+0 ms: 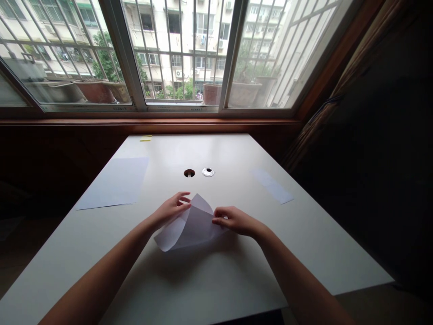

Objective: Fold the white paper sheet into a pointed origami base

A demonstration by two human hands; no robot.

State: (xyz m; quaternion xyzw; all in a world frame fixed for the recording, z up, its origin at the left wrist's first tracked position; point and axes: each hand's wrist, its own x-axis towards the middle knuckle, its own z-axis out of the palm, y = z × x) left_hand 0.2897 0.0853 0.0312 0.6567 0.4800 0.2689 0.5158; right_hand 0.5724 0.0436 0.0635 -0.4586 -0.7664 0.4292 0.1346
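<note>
A: How are the arms dressed?
B: Bare, both. The left arm (101,275) and the right arm (297,277) show as bare forearms from the lower edge of view up to the wrists.
A: And the hands?
B: The left hand (171,210) and right hand (235,221) are bare as well (fingers slender; nails too small to judge).

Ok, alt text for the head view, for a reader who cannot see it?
A person's left hand and right hand hold a curled sheet of paper, bent over on itself, at the middle of a white table. A flat sheet lies farther left, a paper strip farther right, under a barred window.
</note>
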